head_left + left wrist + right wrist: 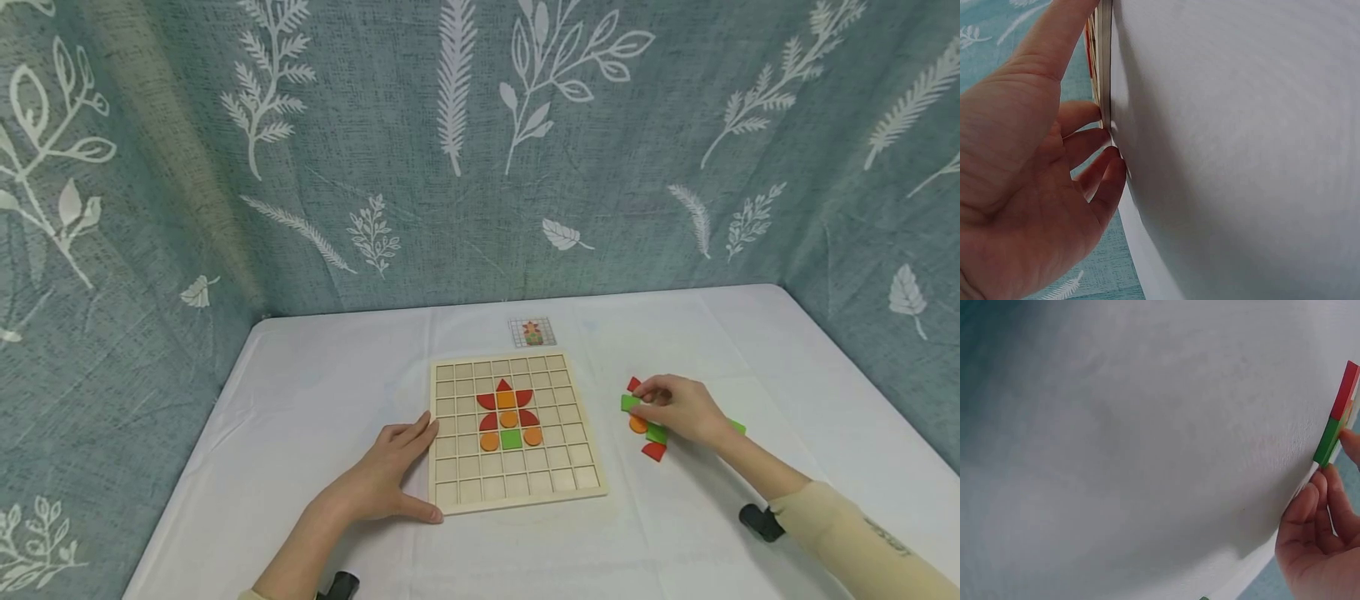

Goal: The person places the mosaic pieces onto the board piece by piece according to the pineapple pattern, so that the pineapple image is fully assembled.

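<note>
My left hand [382, 479] rests against the left side of a wooden grid board [465, 500], its thumb at the near corner and its fingers spread along the edge. On the board, red leaf-shaped tiles [487, 401], orange tiles [489, 442] and a green square [511, 438] form a figure topped by a red triangle [504, 385]. To the right of the board, the thumb and index finger of my right hand [682, 408] pinch a green square tile [628, 403] low over the loose tiles. Part of that tile is hidden behind the fingers.
Around my right hand lie a red tile [654, 452], an orange round tile [637, 424] and more green tiles [657, 433]. A small pattern card [532, 332] lies behind the board. The white-covered table [322, 367] ends at a patterned curtain [420, 233].
</note>
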`<state>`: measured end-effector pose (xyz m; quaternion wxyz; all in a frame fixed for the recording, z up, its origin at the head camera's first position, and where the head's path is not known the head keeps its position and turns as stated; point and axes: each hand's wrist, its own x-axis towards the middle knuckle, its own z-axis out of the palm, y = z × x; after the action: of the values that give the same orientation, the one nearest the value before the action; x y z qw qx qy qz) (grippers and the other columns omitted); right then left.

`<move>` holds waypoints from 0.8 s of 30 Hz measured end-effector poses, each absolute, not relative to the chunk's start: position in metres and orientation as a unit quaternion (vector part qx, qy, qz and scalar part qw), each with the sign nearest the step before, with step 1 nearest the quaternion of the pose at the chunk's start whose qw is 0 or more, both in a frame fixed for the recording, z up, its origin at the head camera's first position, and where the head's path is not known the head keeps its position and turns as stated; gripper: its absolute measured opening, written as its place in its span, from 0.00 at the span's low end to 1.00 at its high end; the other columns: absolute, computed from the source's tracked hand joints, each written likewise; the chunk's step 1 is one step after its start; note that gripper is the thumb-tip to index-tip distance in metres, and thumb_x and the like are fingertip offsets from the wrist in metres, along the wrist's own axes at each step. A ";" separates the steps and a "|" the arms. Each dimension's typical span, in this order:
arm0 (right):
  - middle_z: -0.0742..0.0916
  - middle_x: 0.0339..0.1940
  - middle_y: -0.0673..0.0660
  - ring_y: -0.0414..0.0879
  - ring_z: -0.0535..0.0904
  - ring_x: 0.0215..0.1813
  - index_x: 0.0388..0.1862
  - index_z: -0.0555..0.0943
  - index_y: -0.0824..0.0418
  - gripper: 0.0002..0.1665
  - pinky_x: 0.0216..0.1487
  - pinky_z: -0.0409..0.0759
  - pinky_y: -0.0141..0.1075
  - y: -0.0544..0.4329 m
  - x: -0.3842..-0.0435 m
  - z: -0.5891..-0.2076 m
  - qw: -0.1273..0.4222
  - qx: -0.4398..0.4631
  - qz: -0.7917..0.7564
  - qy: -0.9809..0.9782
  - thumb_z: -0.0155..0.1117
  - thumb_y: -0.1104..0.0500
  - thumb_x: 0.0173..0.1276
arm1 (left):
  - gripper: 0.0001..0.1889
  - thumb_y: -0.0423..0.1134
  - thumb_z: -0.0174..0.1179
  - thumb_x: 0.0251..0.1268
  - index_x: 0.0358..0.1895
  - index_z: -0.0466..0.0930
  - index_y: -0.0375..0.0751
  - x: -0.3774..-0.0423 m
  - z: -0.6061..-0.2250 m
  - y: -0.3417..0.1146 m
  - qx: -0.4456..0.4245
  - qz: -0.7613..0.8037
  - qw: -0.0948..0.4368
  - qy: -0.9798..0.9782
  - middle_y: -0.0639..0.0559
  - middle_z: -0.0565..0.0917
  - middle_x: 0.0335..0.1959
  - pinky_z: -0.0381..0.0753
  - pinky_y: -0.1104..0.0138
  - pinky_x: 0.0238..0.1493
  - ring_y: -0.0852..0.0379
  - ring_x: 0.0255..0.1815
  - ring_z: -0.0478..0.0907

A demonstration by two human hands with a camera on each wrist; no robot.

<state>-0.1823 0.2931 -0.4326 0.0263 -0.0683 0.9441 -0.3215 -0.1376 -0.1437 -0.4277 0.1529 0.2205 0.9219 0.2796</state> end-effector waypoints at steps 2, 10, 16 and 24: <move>0.80 0.31 0.50 0.46 0.72 0.33 0.43 0.83 0.64 0.16 0.30 0.72 0.33 0.294 -0.182 -0.432 0.030 -0.064 -0.319 0.945 0.73 0.56 0.60 | 0.63 0.60 0.79 0.34 0.75 0.57 0.36 -0.138 -0.427 -0.144 0.221 0.279 0.153 0.922 0.42 0.52 0.78 0.62 0.45 0.66 0.41 0.71 0.54; 0.81 0.30 0.51 0.47 0.72 0.35 0.43 0.83 0.64 0.17 0.31 0.72 0.33 0.295 -0.183 -0.431 0.041 -0.050 -0.320 0.945 0.74 0.57 0.58 | 0.63 0.59 0.79 0.33 0.75 0.57 0.35 -0.137 -0.424 -0.143 0.221 0.282 0.154 0.921 0.42 0.53 0.78 0.63 0.45 0.66 0.40 0.71 0.54; 0.83 0.31 0.51 0.47 0.75 0.37 0.45 0.84 0.64 0.20 0.33 0.74 0.34 0.293 -0.182 -0.429 0.046 -0.046 -0.347 0.936 0.74 0.52 0.59 | 0.62 0.59 0.79 0.33 0.75 0.57 0.36 -0.137 -0.423 -0.143 0.219 0.282 0.155 0.921 0.42 0.53 0.78 0.63 0.45 0.66 0.40 0.71 0.54; 0.84 0.35 0.53 0.49 0.76 0.42 0.50 0.83 0.63 0.25 0.34 0.78 0.34 0.278 -0.181 -0.425 0.074 -0.030 -0.438 0.895 0.72 0.48 0.61 | 0.62 0.58 0.79 0.33 0.75 0.57 0.36 -0.136 -0.424 -0.143 0.218 0.283 0.153 0.921 0.42 0.53 0.78 0.62 0.44 0.66 0.40 0.71 0.53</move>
<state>-0.1809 0.2776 -0.4253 0.0744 -0.0297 0.8954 -0.4379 -0.1365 -0.1429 -0.4238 0.1535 0.2176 0.9214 0.2832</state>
